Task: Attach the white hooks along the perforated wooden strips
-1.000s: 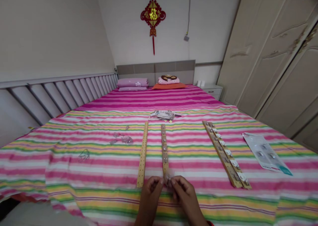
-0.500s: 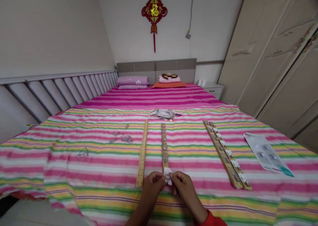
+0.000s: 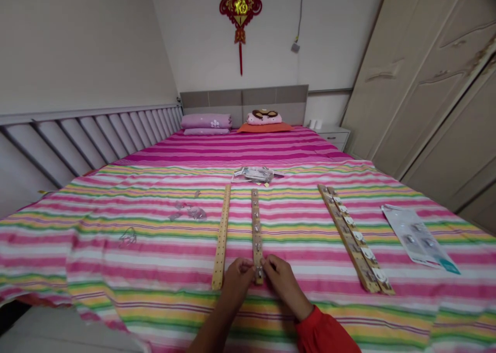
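A narrow wooden strip (image 3: 257,238) lies lengthwise in front of me, with several clear adhesive hooks in a row along it. At its near end is another adhesive hook (image 3: 259,273), flat against the wood. My left hand (image 3: 237,280) pinches at the left edge of this hook, fingers curled. From the right, my right hand (image 3: 283,279) closes thumb and finger on its other edge. Left of the strip lies a bare wooden strip with small holes (image 3: 221,239), apart from both hands.
Two wooden strips (image 3: 354,244) with hooks and white discs lie to the right, beside a clear hook package (image 3: 418,239). More packaging (image 3: 256,174) lies ahead. Clear plastic scraps (image 3: 196,212) are at left. Everything rests on a striped bedsheet (image 3: 155,275).
The hook with its white piece was held up over the strip's near end; now the hook sits flat on the wood and the white piece no longer shows.
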### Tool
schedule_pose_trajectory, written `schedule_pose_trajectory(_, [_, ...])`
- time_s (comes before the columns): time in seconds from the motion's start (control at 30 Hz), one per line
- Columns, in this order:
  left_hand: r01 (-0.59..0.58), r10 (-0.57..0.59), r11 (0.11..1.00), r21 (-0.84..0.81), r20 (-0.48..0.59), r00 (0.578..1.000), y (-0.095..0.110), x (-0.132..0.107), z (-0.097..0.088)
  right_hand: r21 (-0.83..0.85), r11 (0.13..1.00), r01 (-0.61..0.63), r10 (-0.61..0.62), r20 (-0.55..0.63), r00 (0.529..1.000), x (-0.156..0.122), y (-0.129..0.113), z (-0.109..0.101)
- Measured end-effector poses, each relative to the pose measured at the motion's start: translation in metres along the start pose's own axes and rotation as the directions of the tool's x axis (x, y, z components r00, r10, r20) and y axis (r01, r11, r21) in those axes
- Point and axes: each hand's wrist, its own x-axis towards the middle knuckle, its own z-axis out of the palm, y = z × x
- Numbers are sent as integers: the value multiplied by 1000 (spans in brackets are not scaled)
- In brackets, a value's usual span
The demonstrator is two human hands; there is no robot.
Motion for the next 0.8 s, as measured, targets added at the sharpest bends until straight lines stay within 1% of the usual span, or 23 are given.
schedule_pose_trajectory(0.13, [-12,13,999,51,-15,1000,-8,6,-1,-7,1000,17,-17,-19,1000,1,3,1])
schedule_pose_trajectory(0.27, [-2,5,997,81,-27,1000,-11,7,-2,-12,1000,23,-23,-17,1000,1,4,1])
schedule_pose_trajectory(0.43, [-20,22,998,59,-26,999,-15,9,-1,-67,998,-2,1,-21,1000,-1,4,2])
schedule_pose_trajectory(0.6, [-1,2,996,90,-9,1000,-18,11,-2,-102,994,-35,33,-21,999,3,5,2])
schedule_pose_trajectory(0.7, [4,-6,994,113,13,1000,-16,11,-4,-93,995,-34,32,-28,999,5,3,1])
schedule_pose_trajectory(0.8, [3,-6,990,141,20,1000,-13,9,-5,-32,998,-45,42,-66,997,1,-1,0])
